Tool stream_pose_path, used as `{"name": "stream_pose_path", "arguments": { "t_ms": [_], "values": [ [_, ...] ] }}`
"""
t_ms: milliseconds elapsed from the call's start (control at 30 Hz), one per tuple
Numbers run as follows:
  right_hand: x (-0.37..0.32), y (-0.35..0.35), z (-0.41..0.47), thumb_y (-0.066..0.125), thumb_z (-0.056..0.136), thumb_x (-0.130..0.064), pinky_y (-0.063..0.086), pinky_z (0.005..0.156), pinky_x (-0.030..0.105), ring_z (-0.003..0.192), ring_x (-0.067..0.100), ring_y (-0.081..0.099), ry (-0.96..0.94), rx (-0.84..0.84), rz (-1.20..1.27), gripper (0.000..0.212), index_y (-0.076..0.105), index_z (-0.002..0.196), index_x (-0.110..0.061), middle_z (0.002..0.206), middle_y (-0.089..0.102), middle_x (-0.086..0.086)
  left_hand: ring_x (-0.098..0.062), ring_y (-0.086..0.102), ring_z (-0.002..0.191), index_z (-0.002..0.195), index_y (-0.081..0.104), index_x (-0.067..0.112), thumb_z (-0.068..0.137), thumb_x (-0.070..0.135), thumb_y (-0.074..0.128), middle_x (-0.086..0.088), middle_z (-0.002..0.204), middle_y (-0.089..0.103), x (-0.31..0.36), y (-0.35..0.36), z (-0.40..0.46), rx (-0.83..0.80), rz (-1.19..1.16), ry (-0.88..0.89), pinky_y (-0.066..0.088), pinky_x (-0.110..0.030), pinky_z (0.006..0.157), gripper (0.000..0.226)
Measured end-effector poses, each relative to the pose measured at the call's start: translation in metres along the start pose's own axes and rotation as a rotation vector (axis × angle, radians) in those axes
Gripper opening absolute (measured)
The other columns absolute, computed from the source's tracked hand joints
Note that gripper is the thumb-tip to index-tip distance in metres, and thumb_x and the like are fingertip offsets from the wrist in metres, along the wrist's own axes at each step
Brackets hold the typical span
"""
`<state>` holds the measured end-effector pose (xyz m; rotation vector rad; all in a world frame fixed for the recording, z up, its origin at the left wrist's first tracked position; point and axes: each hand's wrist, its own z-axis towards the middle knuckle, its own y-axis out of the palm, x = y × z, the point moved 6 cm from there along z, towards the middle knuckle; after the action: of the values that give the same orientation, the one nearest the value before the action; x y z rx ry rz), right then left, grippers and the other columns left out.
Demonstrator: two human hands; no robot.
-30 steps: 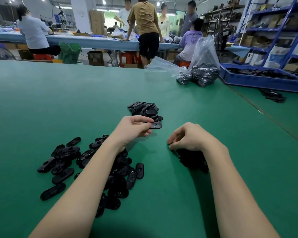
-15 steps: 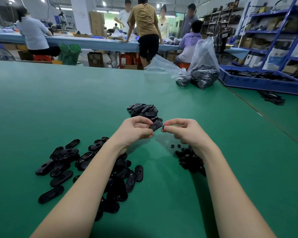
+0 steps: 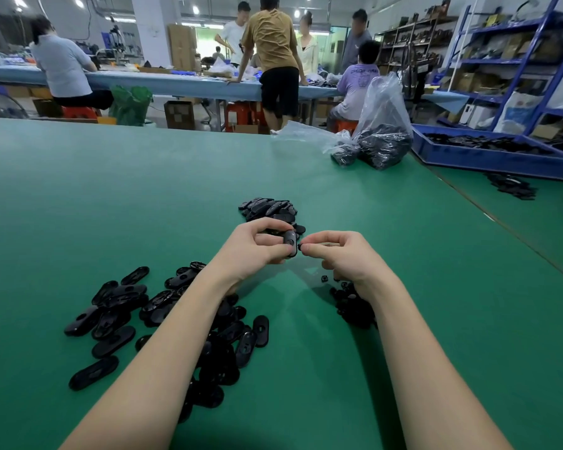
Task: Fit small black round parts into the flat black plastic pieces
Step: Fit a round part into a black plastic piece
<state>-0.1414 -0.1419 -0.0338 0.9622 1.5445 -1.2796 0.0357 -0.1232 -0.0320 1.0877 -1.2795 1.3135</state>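
Observation:
My left hand (image 3: 257,246) grips a flat black oval plastic piece (image 3: 290,242), held upright above the green table (image 3: 78,196). My right hand (image 3: 337,251) pinches a small black round part (image 3: 301,246) at its fingertips, right beside the piece's hole. A loose heap of flat black pieces (image 3: 117,306) lies under and left of my left forearm. A smaller stack of flat pieces (image 3: 270,209) sits just beyond my hands. Under my right wrist lies a pile of small round parts (image 3: 351,303), partly hidden.
Two clear plastic bags of black parts (image 3: 377,141) stand at the table's far right. A blue tray (image 3: 488,154) with black parts sits beyond a seam on the right. Several people work at a blue table (image 3: 176,81) behind; shelves line the right wall.
My right hand rose from the pile of round parts with one pinched and came to the left hand. The left hand turned its flat piece upright and drew it back from the far stack.

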Motion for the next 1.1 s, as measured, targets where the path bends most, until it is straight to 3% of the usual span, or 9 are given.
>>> {"name": "stream_pose_path", "arguments": {
  "t_ms": [200, 300, 467, 633, 767, 967, 1100],
  "values": [
    [-0.002, -0.001, 0.002, 0.083, 0.080, -0.027, 0.029, 0.040, 0.013, 0.062, 0.010, 0.044, 0.020, 0.024, -0.007, 0.004, 0.080, 0.083, -0.026, 0.057, 0.061, -0.015, -0.020, 0.074, 0.073, 0.098, 0.067, 0.019, 0.075, 0.007, 0.085, -0.005, 0.085, 0.078, 0.003, -0.001, 0.002, 0.061, 0.089, 0.058, 0.060, -0.033, 0.081, 0.032],
    [-0.001, -0.001, 0.003, 0.083, 0.081, -0.026, 0.030, 0.040, 0.010, 0.049, -0.004, 0.049, 0.019, 0.048, 0.011, 0.005, 0.079, 0.083, -0.024, 0.057, 0.063, -0.018, -0.023, 0.077, 0.080, 0.100, 0.069, 0.019, 0.080, 0.006, 0.080, -0.004, 0.088, 0.079, 0.004, 0.004, 0.002, 0.000, 0.069, 0.064, 0.060, -0.036, 0.086, 0.027],
    [0.001, -0.003, 0.004, 0.083, 0.082, -0.023, 0.031, 0.040, 0.003, 0.046, -0.016, 0.051, -0.002, 0.064, 0.039, 0.006, 0.080, 0.087, -0.021, 0.053, 0.063, -0.024, -0.025, 0.077, 0.083, 0.101, 0.068, 0.014, 0.084, 0.001, 0.076, -0.009, 0.088, 0.078, 0.005, 0.005, 0.001, -0.003, 0.008, 0.069, 0.062, -0.031, 0.078, 0.023],
    [-0.004, -0.001, 0.003, 0.084, 0.080, -0.023, 0.033, 0.042, 0.004, 0.045, -0.017, 0.050, -0.012, 0.067, 0.014, 0.006, 0.079, 0.083, -0.023, 0.048, 0.060, -0.024, -0.028, 0.077, 0.080, 0.099, 0.069, 0.014, 0.082, -0.001, 0.076, -0.009, 0.085, 0.078, 0.003, 0.004, 0.001, 0.021, 0.012, 0.053, 0.062, -0.036, 0.082, 0.024],
    [-0.006, -0.003, 0.003, 0.086, 0.077, -0.027, 0.027, 0.038, 0.010, 0.036, -0.002, 0.042, -0.012, 0.115, -0.035, 0.011, 0.078, 0.085, -0.024, 0.039, 0.047, -0.021, -0.029, 0.076, 0.077, 0.098, 0.066, 0.012, 0.083, -0.006, 0.073, -0.010, 0.085, 0.078, 0.005, 0.005, 0.001, 0.028, -0.003, 0.048, 0.062, -0.036, 0.082, 0.025],
    [-0.003, -0.003, 0.001, 0.087, 0.076, -0.040, 0.031, 0.040, 0.005, 0.045, -0.014, 0.050, -0.019, 0.068, -0.002, 0.023, 0.081, 0.087, -0.021, 0.059, 0.065, -0.023, -0.024, 0.075, 0.078, 0.101, 0.068, 0.007, 0.088, -0.006, 0.069, -0.018, 0.090, 0.076, 0.005, 0.009, -0.003, 0.014, -0.181, -0.018, 0.062, -0.027, 0.077, 0.019],
    [-0.002, -0.003, 0.001, 0.087, 0.078, -0.035, 0.033, 0.041, 0.006, 0.045, -0.010, 0.050, -0.013, 0.047, -0.012, 0.014, 0.080, 0.083, -0.024, 0.053, 0.062, -0.024, -0.020, 0.073, 0.079, 0.100, 0.067, 0.005, 0.088, -0.003, 0.071, -0.019, 0.091, 0.076, 0.004, 0.007, -0.003, 0.049, -0.137, -0.044, 0.063, -0.030, 0.077, 0.015]
  ]
}}
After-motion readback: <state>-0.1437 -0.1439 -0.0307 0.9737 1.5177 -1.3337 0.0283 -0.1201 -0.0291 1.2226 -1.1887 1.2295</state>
